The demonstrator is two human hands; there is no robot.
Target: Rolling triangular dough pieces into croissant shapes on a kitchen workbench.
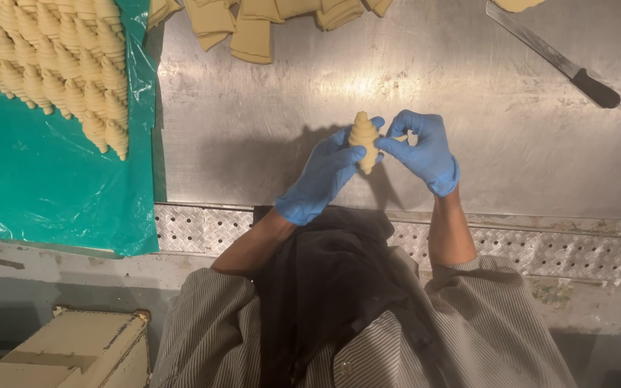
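Observation:
Both my hands wear blue gloves and meet above the steel table (267,129). A pale rolled croissant of raw dough (363,140) stands upright between them. My left hand (321,178) cups it from the left and below. My right hand (420,147) pinches its right side with fingertips, where a thin dough tip sticks out.
Rows of shaped raw croissants (52,65) lie on a green plastic sheet (44,179) at the left. Cut dough pieces (253,25) sit at the table's far edge. A black-handled knife (555,61) lies at the far right. A perforated metal ledge (540,251) borders the near edge; a cream box (66,352) stands lower left.

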